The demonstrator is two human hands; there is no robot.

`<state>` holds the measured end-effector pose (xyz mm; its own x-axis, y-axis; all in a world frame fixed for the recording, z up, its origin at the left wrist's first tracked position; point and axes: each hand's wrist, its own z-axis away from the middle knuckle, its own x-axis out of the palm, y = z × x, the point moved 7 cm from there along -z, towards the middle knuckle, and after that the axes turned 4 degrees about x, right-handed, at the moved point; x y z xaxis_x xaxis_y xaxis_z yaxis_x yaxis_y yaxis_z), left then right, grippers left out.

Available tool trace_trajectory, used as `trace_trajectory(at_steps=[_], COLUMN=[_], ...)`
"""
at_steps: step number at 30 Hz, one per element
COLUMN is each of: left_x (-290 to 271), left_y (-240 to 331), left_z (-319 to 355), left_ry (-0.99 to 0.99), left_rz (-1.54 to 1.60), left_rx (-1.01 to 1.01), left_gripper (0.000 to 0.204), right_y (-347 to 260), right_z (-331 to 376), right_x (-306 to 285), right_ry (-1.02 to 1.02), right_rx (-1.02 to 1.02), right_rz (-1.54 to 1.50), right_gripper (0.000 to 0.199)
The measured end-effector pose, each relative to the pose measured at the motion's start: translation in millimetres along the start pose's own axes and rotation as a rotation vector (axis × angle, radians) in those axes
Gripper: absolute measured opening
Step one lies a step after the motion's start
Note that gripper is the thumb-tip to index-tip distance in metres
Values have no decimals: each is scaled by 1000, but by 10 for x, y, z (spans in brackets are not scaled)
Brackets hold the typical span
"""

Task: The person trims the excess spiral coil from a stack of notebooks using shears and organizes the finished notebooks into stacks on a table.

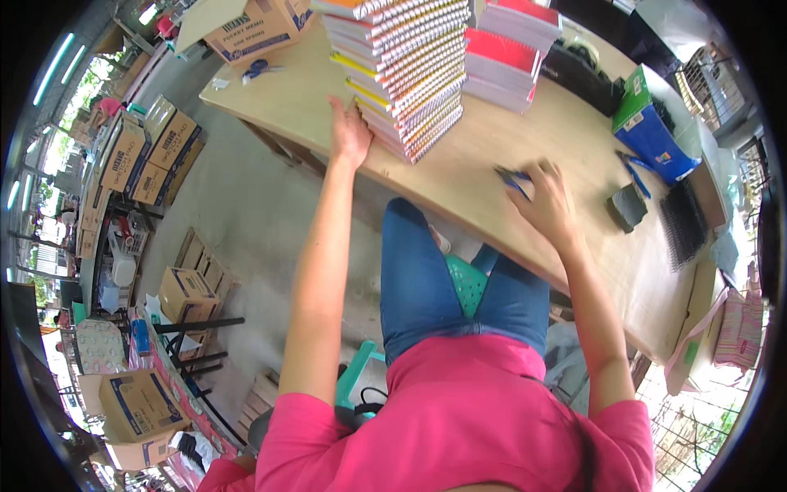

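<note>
A tall stack of spiral-bound notebooks (402,82) stands near the table's front edge, with the wire coils facing right. My left hand (351,135) rests against the stack's lower left side, its fingers stretched out and the thumb apart. To the right, my right hand (548,201) is low over the tabletop, its fingers curled round a small pair of blue-handled pliers (514,175). The tool's dark tips point left toward the stack. My fingers partly hide its handles.
Behind the notebooks are red-and-white book stacks (508,66). On the table's right lie a blue-green box (656,123), another blue-handled tool (635,172), a dark block (627,207) and black wire coils (683,221). Scissors (261,70) and a carton (258,33) sit at the far left.
</note>
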<state>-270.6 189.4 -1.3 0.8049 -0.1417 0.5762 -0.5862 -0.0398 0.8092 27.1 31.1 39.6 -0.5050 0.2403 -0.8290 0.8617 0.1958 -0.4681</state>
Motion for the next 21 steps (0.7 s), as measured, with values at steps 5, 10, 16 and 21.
trace_trajectory(at_steps=[5, 10, 16, 21], left_x=[-101, 230, 258, 655], left_y=[63, -195, -328, -622], left_z=[-339, -382, 216, 644], left_ry=[-60, -285, -6, 409], left_rz=[58, -70, -64, -144], left_rx=[-294, -314, -199, 214], left_gripper=[88, 60, 55, 91], right_y=[-373, -602, -389, -394], right_z=[146, -562, -797, -1223], right_x=[-150, 1194, 1434, 892], right_ry=[229, 139, 95, 44], right_rx=[157, 438, 442, 354], right_rz=[-100, -976, -1230, -1589], right_gripper=[61, 85, 89, 83])
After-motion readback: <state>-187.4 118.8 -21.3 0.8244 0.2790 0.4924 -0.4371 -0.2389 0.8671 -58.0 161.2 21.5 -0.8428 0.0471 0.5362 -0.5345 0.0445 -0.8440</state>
